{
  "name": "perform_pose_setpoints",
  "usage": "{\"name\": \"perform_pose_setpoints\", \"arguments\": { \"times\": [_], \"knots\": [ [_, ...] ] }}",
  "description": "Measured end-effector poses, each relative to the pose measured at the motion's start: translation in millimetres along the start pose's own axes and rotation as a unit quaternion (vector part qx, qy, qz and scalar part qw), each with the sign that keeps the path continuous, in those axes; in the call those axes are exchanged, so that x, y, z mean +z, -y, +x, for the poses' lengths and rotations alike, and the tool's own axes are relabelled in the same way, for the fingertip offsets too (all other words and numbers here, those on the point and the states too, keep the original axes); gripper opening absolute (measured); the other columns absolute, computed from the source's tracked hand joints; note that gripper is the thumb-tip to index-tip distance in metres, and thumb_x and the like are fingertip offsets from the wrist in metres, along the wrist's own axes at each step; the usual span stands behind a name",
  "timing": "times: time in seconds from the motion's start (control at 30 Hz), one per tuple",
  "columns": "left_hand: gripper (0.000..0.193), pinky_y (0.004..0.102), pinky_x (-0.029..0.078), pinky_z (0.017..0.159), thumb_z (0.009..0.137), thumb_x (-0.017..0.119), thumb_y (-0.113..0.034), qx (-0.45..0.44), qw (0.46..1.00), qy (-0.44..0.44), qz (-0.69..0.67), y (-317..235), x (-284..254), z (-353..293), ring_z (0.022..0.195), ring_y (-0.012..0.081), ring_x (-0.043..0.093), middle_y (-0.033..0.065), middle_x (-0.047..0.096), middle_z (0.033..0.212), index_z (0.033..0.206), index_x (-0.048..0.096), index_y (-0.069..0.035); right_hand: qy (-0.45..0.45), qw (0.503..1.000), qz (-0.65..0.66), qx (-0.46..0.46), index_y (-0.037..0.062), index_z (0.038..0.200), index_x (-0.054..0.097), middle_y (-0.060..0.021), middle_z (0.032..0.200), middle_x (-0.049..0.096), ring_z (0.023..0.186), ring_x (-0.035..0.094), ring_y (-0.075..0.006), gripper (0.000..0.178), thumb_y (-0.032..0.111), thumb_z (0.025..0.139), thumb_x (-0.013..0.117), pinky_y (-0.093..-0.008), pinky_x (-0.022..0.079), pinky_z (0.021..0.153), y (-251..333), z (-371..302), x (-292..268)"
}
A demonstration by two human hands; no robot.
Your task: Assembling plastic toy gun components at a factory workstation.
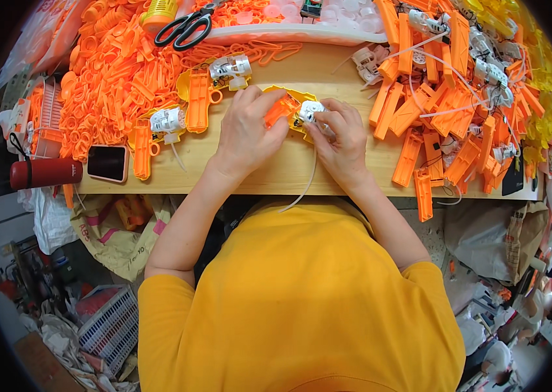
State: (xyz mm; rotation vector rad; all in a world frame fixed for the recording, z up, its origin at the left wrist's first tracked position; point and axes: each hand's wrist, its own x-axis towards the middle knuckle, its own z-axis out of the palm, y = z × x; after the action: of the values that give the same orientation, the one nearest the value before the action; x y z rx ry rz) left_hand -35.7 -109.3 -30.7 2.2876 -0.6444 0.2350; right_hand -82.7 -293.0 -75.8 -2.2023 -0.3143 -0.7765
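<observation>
Over the middle of the wooden table [259, 176], both hands work at a yellow plastic shell half [298, 96]. My left hand [246, 130] is closed on the orange plastic battery box [280, 110] at the shell's left side. My right hand [343, 142] pinches a white motor unit [310, 110] at the shell's right side. A thin clear tube [312, 175] hangs down from near the right fingers. Left of my hands lie two similar assemblies with an orange box [198, 101] and white motor unit [231, 65] on yellow shells. My fingers partly hide the held parts.
Small orange plastic parts [116, 78] are heaped at the left, with black-handled scissors [188, 29] above. A phone [108, 163] and red bottle [47, 174] sit at the left edge. Orange boxes with wired motor units [452, 101] crowd the right. A white tray [289, 32] stands behind.
</observation>
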Motion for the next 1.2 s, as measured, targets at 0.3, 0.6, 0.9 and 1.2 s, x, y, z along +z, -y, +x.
{"name": "perform_pose_setpoints", "arguments": {
  "times": [0.3, 0.6, 0.9, 1.2],
  "knots": [
    [0.033, 0.0397, 0.047, 0.079, 0.073, 0.065, -0.007, 0.006, 0.996, -0.064, -0.063, 7.1, 19.2, -4.5, 0.087, 0.0318, 0.056, 0.0147, 0.057, 0.089, 0.106, 0.067, 0.000, 0.001, 1.000, -0.003, -0.007, 0.0028, 0.093, 0.062, -0.0174, 0.104, 0.064, 0.095, 0.060, -0.0354, 0.026, 0.004, 0.074, 0.078, -0.0409, 0.049, 0.082, 0.6, 4.2, -1.3],
    [0.023, 0.0446, 0.050, 0.077, 0.073, 0.065, -0.010, -0.029, 0.999, -0.020, -0.009, 3.4, 6.2, 12.7, 0.088, 0.0369, 0.060, 0.0159, 0.058, 0.092, 0.096, 0.062, -0.005, 0.019, 1.000, 0.006, -0.019, 0.0028, 0.094, 0.061, -0.0178, 0.103, 0.064, 0.095, 0.060, -0.0362, 0.026, 0.004, 0.073, 0.078, -0.0421, 0.049, 0.084, -2.7, 11.7, 1.3],
    [0.027, 0.0467, 0.051, 0.077, 0.073, 0.067, -0.010, -0.057, 0.997, 0.048, 0.005, 13.2, 0.9, 15.0, 0.088, 0.0395, 0.061, 0.0190, 0.059, 0.094, 0.097, 0.058, -0.003, 0.041, 0.998, 0.018, -0.037, 0.0037, 0.094, 0.061, -0.0172, 0.104, 0.064, 0.097, 0.061, -0.0371, 0.027, 0.005, 0.074, 0.078, -0.0463, 0.047, 0.093, -7.1, 17.1, 4.8],
    [0.036, 0.0416, 0.050, 0.080, 0.074, 0.073, -0.013, -0.048, 0.994, 0.088, 0.032, 15.5, -4.0, 21.5, 0.090, 0.0334, 0.061, 0.0171, 0.062, 0.094, 0.105, 0.059, -0.001, 0.033, 0.998, 0.025, -0.048, 0.0025, 0.095, 0.060, -0.0173, 0.105, 0.063, 0.097, 0.060, -0.0374, 0.027, 0.003, 0.074, 0.077, -0.0444, 0.048, 0.088, -8.5, 24.8, 6.9]
  ]
}}
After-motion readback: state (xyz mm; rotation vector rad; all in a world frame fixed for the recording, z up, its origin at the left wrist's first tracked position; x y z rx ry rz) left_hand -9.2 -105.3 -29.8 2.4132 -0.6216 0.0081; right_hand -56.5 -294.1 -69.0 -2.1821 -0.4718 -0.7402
